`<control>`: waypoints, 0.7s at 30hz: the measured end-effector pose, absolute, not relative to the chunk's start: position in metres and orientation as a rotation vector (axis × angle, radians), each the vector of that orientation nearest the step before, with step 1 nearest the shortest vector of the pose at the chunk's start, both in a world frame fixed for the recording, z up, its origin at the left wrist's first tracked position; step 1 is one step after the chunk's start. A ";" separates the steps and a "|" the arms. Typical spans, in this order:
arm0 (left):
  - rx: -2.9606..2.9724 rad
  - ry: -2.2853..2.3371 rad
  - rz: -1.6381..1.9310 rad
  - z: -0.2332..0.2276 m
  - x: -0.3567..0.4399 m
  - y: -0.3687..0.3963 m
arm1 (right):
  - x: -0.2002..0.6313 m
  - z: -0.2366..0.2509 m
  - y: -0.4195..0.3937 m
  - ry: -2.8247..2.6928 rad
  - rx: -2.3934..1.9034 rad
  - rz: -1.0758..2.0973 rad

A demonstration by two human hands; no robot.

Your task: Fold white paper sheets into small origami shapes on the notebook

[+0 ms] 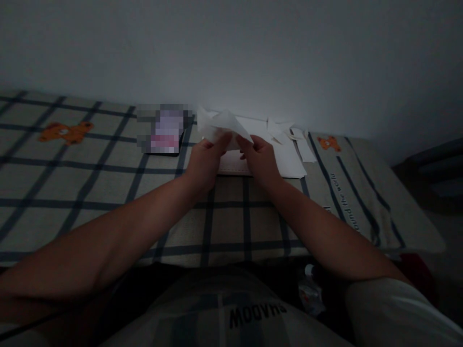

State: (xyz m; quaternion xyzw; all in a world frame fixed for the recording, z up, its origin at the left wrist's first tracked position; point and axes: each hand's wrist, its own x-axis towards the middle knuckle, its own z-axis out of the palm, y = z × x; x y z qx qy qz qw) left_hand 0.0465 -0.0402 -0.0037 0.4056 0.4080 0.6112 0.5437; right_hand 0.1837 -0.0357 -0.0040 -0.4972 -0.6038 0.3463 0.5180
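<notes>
Toward the left edge of the plaid bedcover [108, 193] an orange bear print [66, 132] shows on the cloth, and further along, near the back edge by the wall, lies a dark-edged flat item [163, 129] whose surface is blurred beyond reading. Just right of it, at the middle of the back edge, a stack of white sheets [285, 161] lies flat on the cover, with several loose paper scraps [285, 131] spread behind and beside it toward the right. A second, smaller bear print [327, 142] and a line of dark lettering sit near the right edge. The left hand [205, 161] reaches forward with its forearm crossing the cover diagonally, fingers closed on the lower left of a crumpled white paper [220, 126]. The right hand [261, 159] comes in from the other side, wrist slightly bent, thumb and fingers pinched on the paper's lower right edge. The paper is lifted clear above the stack, between both hands, its folds standing up toward the wall. Nothing lies between the hands and the paper.
</notes>
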 end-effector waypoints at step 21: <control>0.937 0.902 1.379 0.019 0.015 -0.012 | 0.231 0.014 -0.019 -1.766 -1.324 0.768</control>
